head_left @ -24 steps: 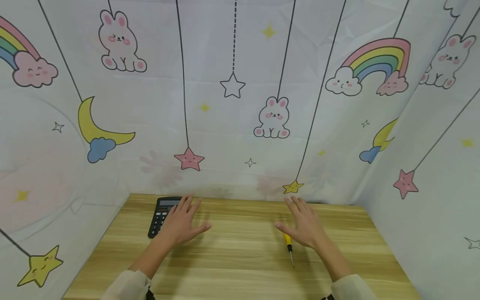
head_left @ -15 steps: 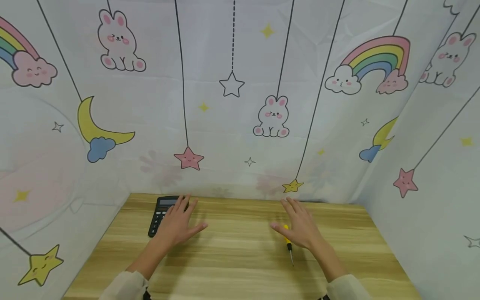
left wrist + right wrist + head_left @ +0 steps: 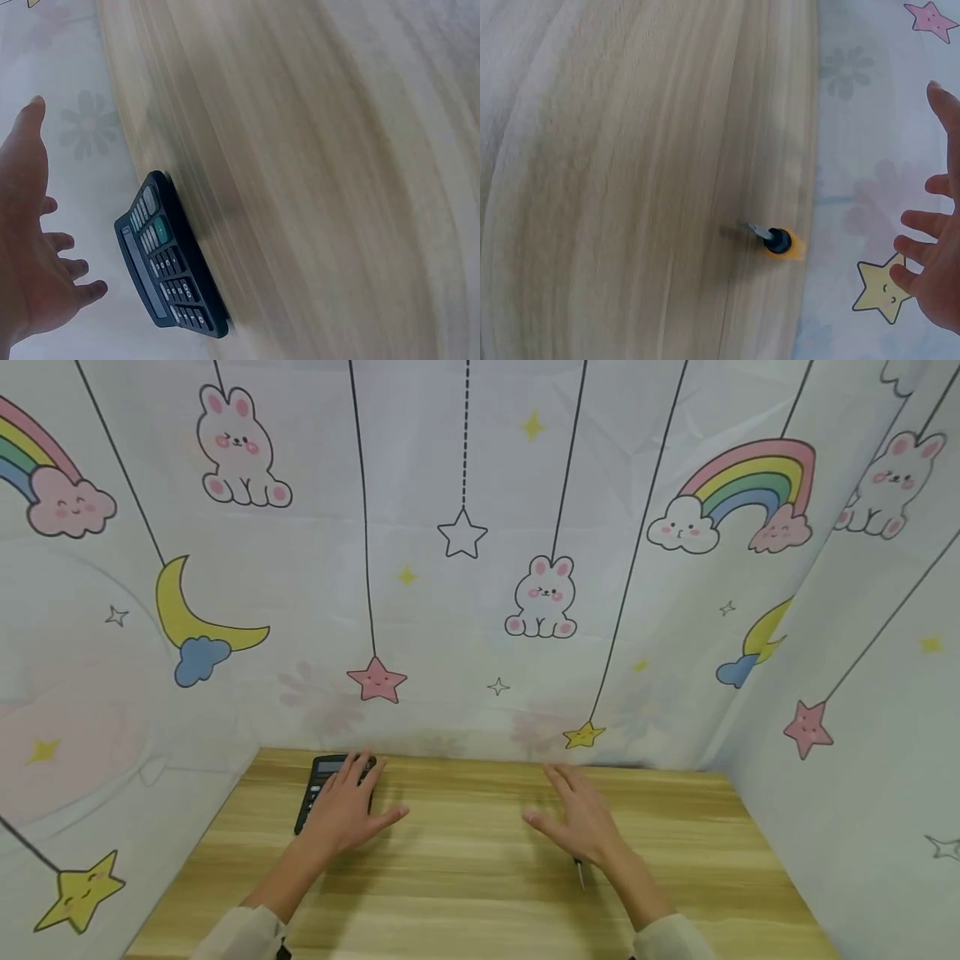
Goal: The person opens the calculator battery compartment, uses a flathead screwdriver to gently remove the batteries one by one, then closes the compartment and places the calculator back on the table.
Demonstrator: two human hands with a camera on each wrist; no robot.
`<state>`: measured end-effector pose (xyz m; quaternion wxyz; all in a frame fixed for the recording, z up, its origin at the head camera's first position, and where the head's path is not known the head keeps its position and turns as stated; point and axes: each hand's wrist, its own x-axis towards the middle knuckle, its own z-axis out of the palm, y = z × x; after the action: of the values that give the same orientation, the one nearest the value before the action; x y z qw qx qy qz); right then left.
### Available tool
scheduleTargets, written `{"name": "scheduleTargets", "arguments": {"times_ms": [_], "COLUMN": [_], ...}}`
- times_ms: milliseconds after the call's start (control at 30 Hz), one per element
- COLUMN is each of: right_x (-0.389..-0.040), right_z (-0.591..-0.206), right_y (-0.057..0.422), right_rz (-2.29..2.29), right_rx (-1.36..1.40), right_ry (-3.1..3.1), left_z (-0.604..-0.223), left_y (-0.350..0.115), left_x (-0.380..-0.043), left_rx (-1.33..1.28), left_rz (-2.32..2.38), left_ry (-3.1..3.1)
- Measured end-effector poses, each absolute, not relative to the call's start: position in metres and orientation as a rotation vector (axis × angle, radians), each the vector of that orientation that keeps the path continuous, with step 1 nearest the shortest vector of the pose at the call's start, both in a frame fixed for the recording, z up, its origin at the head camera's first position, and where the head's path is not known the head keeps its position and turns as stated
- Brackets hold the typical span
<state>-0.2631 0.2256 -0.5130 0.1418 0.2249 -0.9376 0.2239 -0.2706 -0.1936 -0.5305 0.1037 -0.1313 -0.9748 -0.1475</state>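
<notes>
A wide lane is left over the middle of the table (image 3: pixel 465 860), bounded by the left hand (image 3: pixel 347 814) and the right hand (image 3: pixel 583 825). Low passage is obstructed on the left by the calculator (image 3: pixel 171 259) and on the right by the screwdriver (image 3: pixel 779 241), while the far side and both flanks are closed off by patterned cloth (image 3: pixel 435 618).

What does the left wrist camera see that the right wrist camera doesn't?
Only the left wrist view shows the black calculator and the left hand.
Only the right wrist view shows the yellow-and-black tool with its metal tip, the right hand and a pink star.
Both show the wooden table and the white backdrop with pale flowers on it.
</notes>
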Motion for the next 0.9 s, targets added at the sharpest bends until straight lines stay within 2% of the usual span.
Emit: {"name": "scheduleTargets", "arguments": {"times_ms": [900], "right_x": [-0.26], "right_z": [-0.527], "right_y": [0.169], "right_rz": [0.806], "right_rx": [0.656], "right_ry": [-2.828], "left_z": [-0.537], "left_y": [-0.234], "left_x": [-0.27], "left_rx": [-0.165], "left_rz": [-0.591], "left_ry": [-2.879]}}
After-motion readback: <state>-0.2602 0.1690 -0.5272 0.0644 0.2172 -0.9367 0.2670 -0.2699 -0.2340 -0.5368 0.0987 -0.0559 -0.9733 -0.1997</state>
